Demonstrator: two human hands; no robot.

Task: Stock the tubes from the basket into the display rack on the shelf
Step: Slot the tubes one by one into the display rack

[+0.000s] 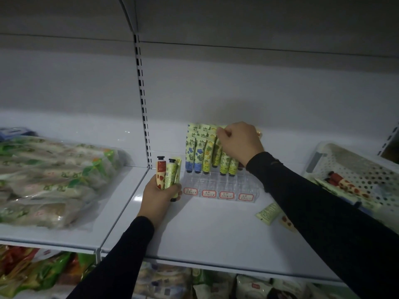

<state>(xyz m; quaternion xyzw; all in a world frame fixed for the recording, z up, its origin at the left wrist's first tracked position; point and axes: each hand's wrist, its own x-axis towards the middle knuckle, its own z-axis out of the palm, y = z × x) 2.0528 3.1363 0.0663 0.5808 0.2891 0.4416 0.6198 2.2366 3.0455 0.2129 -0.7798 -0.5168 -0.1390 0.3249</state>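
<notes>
A clear tiered display rack [218, 186] with red-edged labels stands on the white shelf [211, 231]. Several tubes stand in it cap down, blue-flowered ones [194, 154] on the left, yellow-green ones to the right. My right hand [238, 143] reaches over the rack and pinches the top of a yellow-green tube [217, 155] in the middle row. My left hand [162, 194], left of the rack, grips a bunch of tubes [167, 172], one red-spotted, the others yellow-green. The white perforated basket [354, 169] at the right holds more tubes.
Two loose tubes [268, 212] lie on the shelf under my right forearm. Large bagged goods [49, 180] fill the shelf section to the left. A slotted upright [143, 108] divides the back panel. Packaged goods sit on the shelf below.
</notes>
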